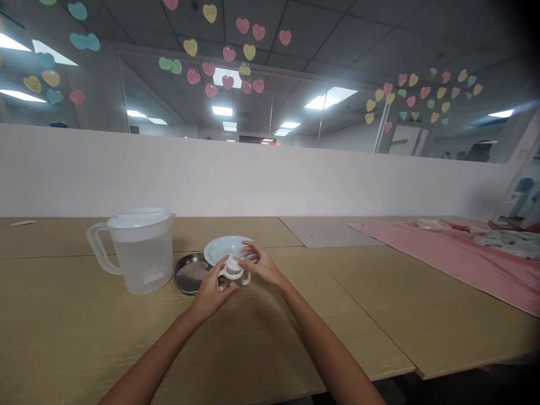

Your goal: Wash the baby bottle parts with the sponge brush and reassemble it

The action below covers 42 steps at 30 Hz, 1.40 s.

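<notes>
A small clear baby bottle (233, 271) with a white collar and two white side handles is held upright over the table. My left hand (212, 291) is closed around its left side, thumb across the lower front. At the top, my right hand (262, 264) has its thumb and fingertips closed on the white collar, beside a pale translucent tip that looks like a teat. Just behind the bottle sits a white bowl (217, 246), partly hidden by my hands. A round shallow metal pan (189, 275) lies left of the bottle, its right edge under the bowl's side.
A large translucent pitcher (145, 259) with a white lid stands left of the pan. Pink cloth (422, 253) with crumpled fabric (506, 242) covers the table's right side. A low white wall (253, 180) with glass above bounds the wooden table (105, 343) at the back.
</notes>
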Motion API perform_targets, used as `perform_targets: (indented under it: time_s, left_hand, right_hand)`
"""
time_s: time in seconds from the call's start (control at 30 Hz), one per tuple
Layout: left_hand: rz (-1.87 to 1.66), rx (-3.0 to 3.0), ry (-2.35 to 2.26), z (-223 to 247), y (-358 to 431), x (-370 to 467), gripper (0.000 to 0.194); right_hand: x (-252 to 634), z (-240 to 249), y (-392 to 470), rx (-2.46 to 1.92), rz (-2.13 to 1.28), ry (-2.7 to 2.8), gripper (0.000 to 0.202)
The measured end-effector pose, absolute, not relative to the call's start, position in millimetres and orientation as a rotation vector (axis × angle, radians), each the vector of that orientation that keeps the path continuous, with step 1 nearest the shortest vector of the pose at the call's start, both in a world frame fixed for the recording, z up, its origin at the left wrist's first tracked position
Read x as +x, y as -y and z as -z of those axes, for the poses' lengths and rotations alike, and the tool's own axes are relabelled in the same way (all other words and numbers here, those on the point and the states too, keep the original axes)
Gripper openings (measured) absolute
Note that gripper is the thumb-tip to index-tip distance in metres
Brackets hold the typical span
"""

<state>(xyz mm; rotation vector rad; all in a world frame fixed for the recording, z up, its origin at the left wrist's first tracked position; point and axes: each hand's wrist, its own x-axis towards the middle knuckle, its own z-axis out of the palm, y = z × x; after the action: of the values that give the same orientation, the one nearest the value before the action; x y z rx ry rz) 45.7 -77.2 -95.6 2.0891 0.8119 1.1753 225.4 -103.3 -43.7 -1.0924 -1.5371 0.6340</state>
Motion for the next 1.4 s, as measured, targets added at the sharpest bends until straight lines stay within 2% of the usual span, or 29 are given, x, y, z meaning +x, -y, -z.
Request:
perform_targets:
  time_s: [0.13,0.3,0.5,0.7,0.97,1.4]
  left_hand:
    - [-1.178,2.102,-0.806,97,76,46,0.071]
    - [-1.184,2.088,-0.855,100,75,46,0.073]
    - [-1.196,2.103,-0.876,101,75,46,0.071]
    - [-1.163,2.140,-0.894,100,76,44,0.069]
    - [-1.172,2.167,-0.870,99,76,43,0.067]
    - [-1.178,2.181,-0.870,102,75,45,0.066]
  right_hand:
    - [235,42,103,-1.035,-0.704,1.490,0.044]
    - [213,42,108,-1.178,-0.593,1.645,0.048]
    - [211,36,102,-0.860,-0.801,1.327,0.054]
    - [215,24,105,-0.761,-0.883,1.106,0.052]
    - [232,9,105,-0.557,-0.814,0.855,0.052]
    - [241,37,81,-0.635,-0.790,0.816,0.055]
